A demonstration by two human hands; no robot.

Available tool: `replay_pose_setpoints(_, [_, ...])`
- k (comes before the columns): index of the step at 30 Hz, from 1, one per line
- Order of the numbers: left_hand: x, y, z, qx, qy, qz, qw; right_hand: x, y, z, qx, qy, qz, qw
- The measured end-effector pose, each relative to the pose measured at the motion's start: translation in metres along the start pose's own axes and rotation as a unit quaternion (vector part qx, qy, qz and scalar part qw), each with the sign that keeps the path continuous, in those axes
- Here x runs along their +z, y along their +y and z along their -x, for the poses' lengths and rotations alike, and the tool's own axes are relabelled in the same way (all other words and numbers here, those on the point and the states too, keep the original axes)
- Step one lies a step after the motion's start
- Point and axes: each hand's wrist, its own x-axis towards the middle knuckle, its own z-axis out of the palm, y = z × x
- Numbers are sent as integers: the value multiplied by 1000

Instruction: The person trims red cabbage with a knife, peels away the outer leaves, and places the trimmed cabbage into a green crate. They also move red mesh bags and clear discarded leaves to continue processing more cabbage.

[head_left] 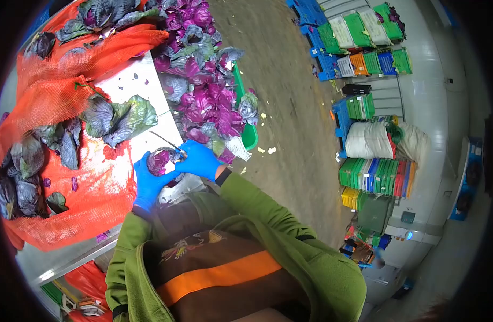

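Left hand in a blue glove (151, 182): fingers bent around the near left side of a small, round, purple cabbage head (161, 159), grasping it; thumb laid across its near side. Right hand, likewise in a blue glove (201, 161): fingers closed on the handle end of a knife with a thin, dark blade (167, 140). Blade points away from the body and to the left, beyond the far side of the cabbage head; contact between the two cannot be told from this view. Right-hand fingertips sit just beside the cabbage head.

Position of cabbage head: between the two hands, at the near end of a pale, smooth-topped counter (153, 99), close in front of the wearer's body. Whether it rests on the surface or is lifted cannot be told.

To the left on the counter: crumpled orange-red mesh sacking (93, 201), with dark purple-green whole cabbages (29, 155) lying on it. Large, loose, green-purple outer leaves (125, 121) lie beyond the hands. Small dark scraps dot the bare surface.

Right of the counter: a heap of bright purple cabbages and leaves (201, 99) in a long green plastic container (250, 138). Brown floor (289, 134) alongside, pale scraps scattered on it; stacked coloured plastic crates (367, 176) near the far wall.
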Motion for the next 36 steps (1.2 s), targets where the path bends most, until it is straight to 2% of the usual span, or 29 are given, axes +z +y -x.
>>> replay_pose_setpoints(2, [3,3,-1,-4,-2,-53,999,-1,-1,0,15,-1,6,1000])
replay_pose_setpoints(4, [4,10,0,-11,1,-44,999,-4,1,4,28,-1,17,999])
replay_pose_setpoints(6, [1,12,-2,-20,10,-35,999,-5,0,12,-1,52,-195,979])
replay_pose_setpoints(8, [-1,9,-5,-58,-29,168,984,-5,-3,27,-6,81,-143,986])
replay_pose_setpoints(9, [-1,11,-4,-61,-25,169,983,-3,-5,35,-9,109,-94,990])
replay_pose_setpoints(10, [0,14,-4,-60,-8,128,990,-1,-3,39,-20,83,-20,996])
replay_pose_setpoints(11, [1,17,-4,-57,7,86,995,2,-4,41,-20,82,-19,996])
replay_pose_setpoints(12, [3,18,-4,-65,-10,145,987,4,-6,43,-21,63,16,998])
replay_pose_setpoints(14, [9,1,-6,-48,-1,103,993,11,-6,40,-15,50,69,996])
replay_pose_setpoints(16, [6,8,-6,-30,10,60,998,15,-5,37,-8,64,68,996])
replay_pose_setpoints(18, [3,19,-4,-42,-8,129,991,20,-4,31,-4,75,69,995])
replay_pose_setpoints(19, [3,24,-2,-43,-7,130,991,22,-4,27,15,112,53,992])
replay_pose_setpoints(20, [4,29,-2,-70,7,138,988,24,-3,22,33,148,37,988])
replay_pose_setpoints(22, [4,30,-3,-98,17,146,984,24,-7,16,25,163,6,986])
replay_pose_setpoints(25, [-4,31,-10,-117,13,76,990,15,-15,13,8,184,-50,982])
replay_pose_setpoints(27, [-10,30,-11,-69,-81,89,990,8,-19,12,36,177,-20,983])
replay_pose_setpoints(28, [-5,22,-10,-31,-33,-17,999,7,-18,10,38,172,-20,984])
replay_pose_setpoints(31, [-4,27,-14,-37,-44,-9,998,0,-12,1,53,139,26,989])
replay_pose_setpoints(33, [2,17,-15,-33,-44,6,998,9,-8,-8,101,159,23,982])
replay_pose_setpoints(36, [5,2,-15,-39,-9,17,999,12,-5,-22,80,204,0,976])
